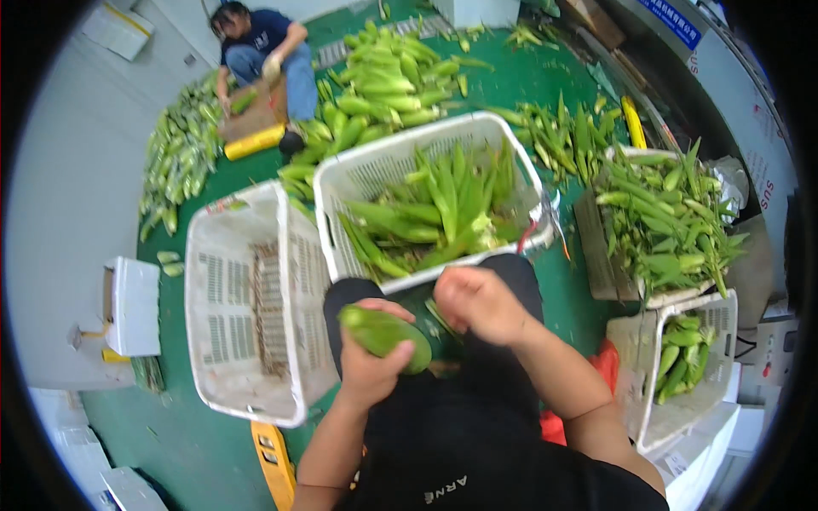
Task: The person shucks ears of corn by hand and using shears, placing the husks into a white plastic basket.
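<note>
Green corn ear [383,334] in the clasping left hand [371,366], curled right hand [481,302] apart, knuckles forward.

White lettering [446,490] marks the black shirt [520,473] and blue sign [675,23], red lettering [768,193] the grey panel [743,140].
</note>
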The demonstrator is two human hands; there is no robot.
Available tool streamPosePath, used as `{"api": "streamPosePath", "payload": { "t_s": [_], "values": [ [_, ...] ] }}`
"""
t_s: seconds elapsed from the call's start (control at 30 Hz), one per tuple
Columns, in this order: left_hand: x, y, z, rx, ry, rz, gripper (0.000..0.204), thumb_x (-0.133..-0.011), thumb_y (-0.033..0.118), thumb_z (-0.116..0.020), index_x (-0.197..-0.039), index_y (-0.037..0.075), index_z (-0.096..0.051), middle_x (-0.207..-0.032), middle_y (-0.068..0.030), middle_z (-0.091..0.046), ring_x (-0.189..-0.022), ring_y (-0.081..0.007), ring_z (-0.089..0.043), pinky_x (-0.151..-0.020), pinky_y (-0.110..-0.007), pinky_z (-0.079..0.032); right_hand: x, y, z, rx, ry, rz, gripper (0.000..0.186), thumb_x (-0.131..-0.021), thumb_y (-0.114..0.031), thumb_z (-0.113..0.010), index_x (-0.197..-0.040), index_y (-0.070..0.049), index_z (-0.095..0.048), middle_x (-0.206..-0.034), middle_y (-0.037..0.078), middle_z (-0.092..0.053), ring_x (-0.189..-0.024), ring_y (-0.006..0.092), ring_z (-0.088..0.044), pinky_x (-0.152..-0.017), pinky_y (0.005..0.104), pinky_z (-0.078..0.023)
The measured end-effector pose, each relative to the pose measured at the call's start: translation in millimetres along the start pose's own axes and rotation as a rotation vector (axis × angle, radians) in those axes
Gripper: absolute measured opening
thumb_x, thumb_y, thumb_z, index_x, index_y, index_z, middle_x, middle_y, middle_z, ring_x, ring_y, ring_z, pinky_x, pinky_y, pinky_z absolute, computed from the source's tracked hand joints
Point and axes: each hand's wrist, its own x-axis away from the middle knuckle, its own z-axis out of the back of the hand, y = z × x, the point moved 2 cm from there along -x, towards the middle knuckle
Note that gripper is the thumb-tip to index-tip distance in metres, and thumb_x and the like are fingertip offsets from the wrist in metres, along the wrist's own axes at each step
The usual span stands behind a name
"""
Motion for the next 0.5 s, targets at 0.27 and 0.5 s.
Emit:
{"api": "streamPosePath", "payload": {
  "t_s": [0.27, 0.5],
  "values": [
    [73.1, 6.8, -11.5, -0.539, -0.177, 0.34, 0.06, -0.074, 0.011, -0.074, -0.122, 0.002, -0.039, -0.12, -0.0174, -0.05, -0.105, -0.0321, -0.056, -0.09, -0.038, -0.045, 31.9, -10.4, -48.4, 0.66, -0.327, -0.128, 0.037, -0.093, -0.032, -0.05, -0.076, 0.001, -0.055, -0.06, 0.011, -0.057, -0.057, 0.0176, -0.06, -0.052, 0.034, -0.045],
    [59.2, 51.0, 26.6, -0.782, -0.208, 0.236, 0.032, -0.075, 0.025, -0.076, -0.072, 0.003, -0.052, -0.072, -0.0077, -0.057, -0.063, -0.0173, -0.053, -0.053, -0.033, -0.038, 24.6, 0.8, -77.4, 0.291, -0.506, -0.473, 0.028, -0.093, -0.022, -0.047, -0.079, 0.001, -0.052, -0.068, 0.007, -0.061, -0.057, 0.0147, -0.062, -0.055, 0.0284, -0.048]
  ]
}}
